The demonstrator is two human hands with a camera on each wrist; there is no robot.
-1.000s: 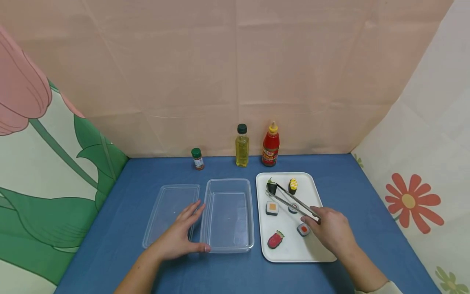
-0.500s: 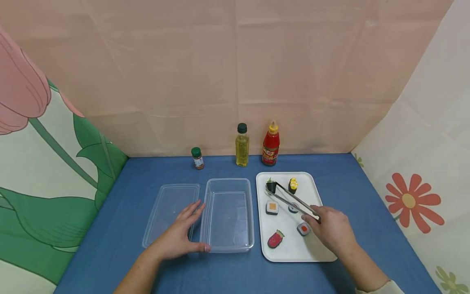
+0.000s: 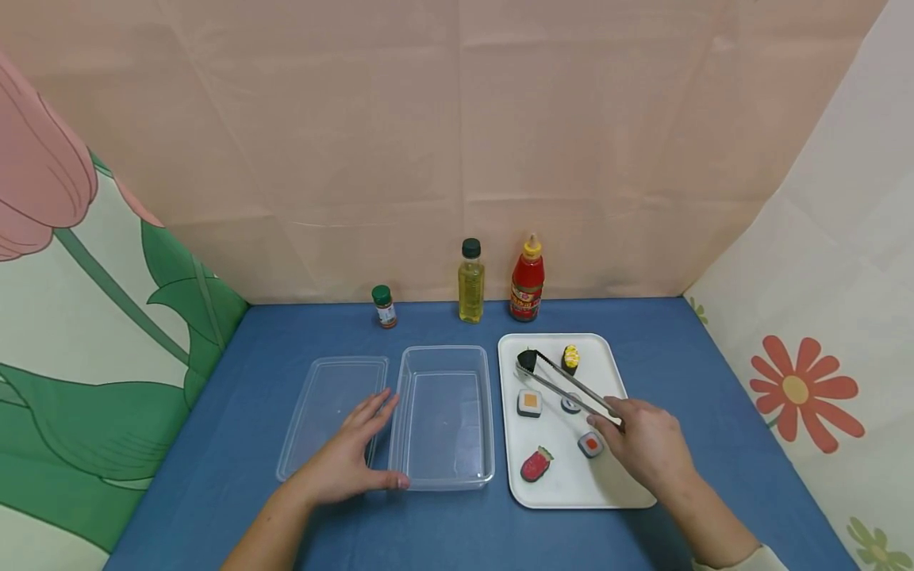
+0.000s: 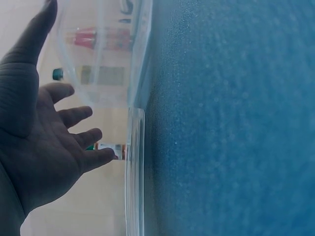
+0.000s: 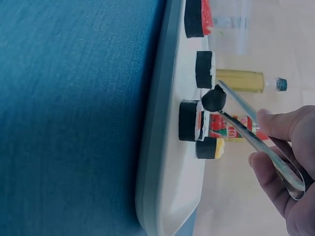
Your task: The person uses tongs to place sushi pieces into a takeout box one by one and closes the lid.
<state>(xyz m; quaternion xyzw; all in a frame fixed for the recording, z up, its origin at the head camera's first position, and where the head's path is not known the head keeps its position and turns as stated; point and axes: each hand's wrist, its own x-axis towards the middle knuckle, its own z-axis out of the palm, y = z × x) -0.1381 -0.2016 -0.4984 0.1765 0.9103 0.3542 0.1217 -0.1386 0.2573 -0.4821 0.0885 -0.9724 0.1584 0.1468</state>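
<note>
Two hands work over a blue tabletop [image 3: 443,531]. The right hand [image 3: 643,446] grips a pair of metal tongs [image 3: 567,388], thumb and fingers curled around the handle end. The tong tips are closed on a dark cone-shaped sushi piece [image 3: 527,361] at the far left corner of the white tray [image 3: 571,492]; in the right wrist view the piece [image 5: 213,99] appears raised clear of the tray surface. On the tray lie a yellow-topped sushi roll [image 3: 570,358], a square piece with an orange top [image 3: 529,403], a small roll [image 3: 570,405] partly under the tongs, a red-centred roll [image 3: 589,445] just beside the right hand, and a red strawberry-shaped piece [image 3: 535,464].

The left hand [image 3: 347,460] lies flat with fingers spread and straight, its thumb against the near left corner of the clear plastic container [image 3: 443,416], its fingertips over the clear lid [image 3: 330,412] lying beside the container.

At the back stand a green-capped spice jar [image 3: 384,307], an oil bottle [image 3: 470,282] and a red sauce bottle [image 3: 527,280].
</note>
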